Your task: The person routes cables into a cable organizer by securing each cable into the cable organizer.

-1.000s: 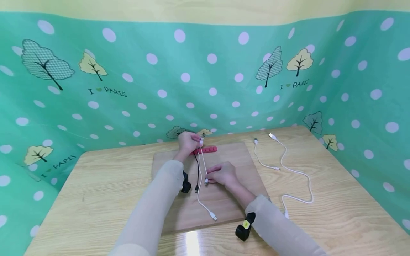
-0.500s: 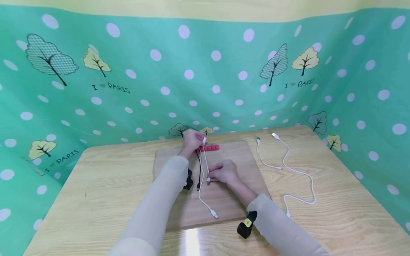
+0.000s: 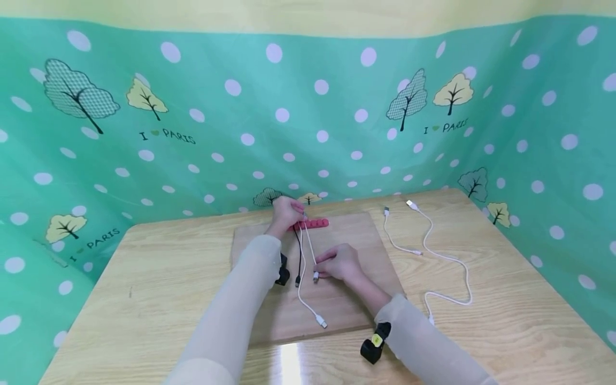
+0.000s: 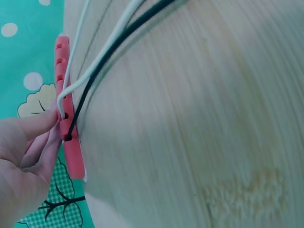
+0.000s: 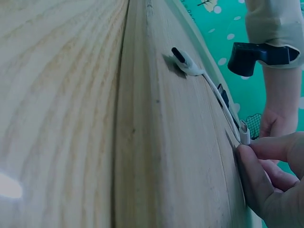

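Note:
A red cable holder point(image 3: 317, 223) with several slots lies along the back edge of the wooden board point(image 3: 356, 299). My left hand point(image 3: 287, 212) is at the holder's back side, thumb and fingers pinching the upper end of a thin white charging cable point(image 3: 310, 243); its plug there is mostly hidden. Near the front plug of that cable point(image 5: 244, 133), my right hand point(image 3: 339, 262) pinches it between thumb and fingers, the cable held fairly straight. A black cable point(image 4: 102, 64) and a thicker white cable point(image 4: 109, 52) sit in neighbouring slots, their free ends lying on the board.
Right of the board, a short white cable point(image 3: 392, 240) and a longer white cable point(image 3: 467, 278) lie on the wooden table point(image 3: 159, 289). A green dotted curtain point(image 3: 216, 117) hangs behind the table and along its sides.
The plug pinched by my left hand has come down toward the red holder and is now largely hidden. My right hand has shifted slightly right, still gripping the cable's front end.

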Action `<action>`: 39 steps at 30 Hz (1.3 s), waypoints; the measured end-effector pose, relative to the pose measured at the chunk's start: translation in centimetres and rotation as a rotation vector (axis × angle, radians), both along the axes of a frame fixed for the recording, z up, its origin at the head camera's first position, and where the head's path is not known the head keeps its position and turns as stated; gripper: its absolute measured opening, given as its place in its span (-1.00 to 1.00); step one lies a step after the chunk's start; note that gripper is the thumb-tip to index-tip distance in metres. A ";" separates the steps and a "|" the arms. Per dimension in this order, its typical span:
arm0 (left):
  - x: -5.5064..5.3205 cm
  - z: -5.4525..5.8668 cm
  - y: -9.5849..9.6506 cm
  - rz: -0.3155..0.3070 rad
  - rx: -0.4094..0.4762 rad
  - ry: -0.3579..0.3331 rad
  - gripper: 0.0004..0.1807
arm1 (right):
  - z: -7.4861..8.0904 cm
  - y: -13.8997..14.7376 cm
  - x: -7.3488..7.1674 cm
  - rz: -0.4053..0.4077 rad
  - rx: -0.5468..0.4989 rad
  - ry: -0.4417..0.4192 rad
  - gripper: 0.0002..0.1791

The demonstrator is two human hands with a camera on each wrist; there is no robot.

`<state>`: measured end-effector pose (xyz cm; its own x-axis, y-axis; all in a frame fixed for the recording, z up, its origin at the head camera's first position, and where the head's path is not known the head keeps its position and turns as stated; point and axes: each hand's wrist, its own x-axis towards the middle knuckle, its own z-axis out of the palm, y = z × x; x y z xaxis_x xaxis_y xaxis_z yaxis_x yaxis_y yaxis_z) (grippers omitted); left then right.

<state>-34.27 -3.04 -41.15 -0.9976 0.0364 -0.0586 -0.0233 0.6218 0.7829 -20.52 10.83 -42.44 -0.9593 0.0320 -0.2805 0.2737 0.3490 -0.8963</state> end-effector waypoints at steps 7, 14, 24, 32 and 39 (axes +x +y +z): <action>0.4 -0.1 -0.3 0.026 0.021 0.007 -0.69 | 0.1 -0.5 0.5 0.010 0.017 0.008 -0.85; 1.1 0.5 -0.2 0.031 -0.011 0.032 -0.69 | 0.2 -0.5 0.6 0.020 0.022 0.028 -0.84; 2.7 0.9 -0.6 0.054 0.027 0.042 -0.72 | 0.3 0.5 0.2 0.009 -0.037 0.010 -0.73; 4.5 0.8 -1.1 0.101 0.177 -0.091 -0.62 | 0.4 2.6 -0.2 -0.040 -0.094 0.015 -0.73; 5.7 1.0 -1.3 0.137 0.366 -0.187 -0.67 | 0.9 4.4 -0.5 -0.026 -0.033 0.011 -0.67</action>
<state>-28.52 -4.37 -40.12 -0.9681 -0.0434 -0.2467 -0.2486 0.2849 0.9257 -21.00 15.26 -41.53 -0.9612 0.0473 -0.2716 0.2726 0.3119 -0.9102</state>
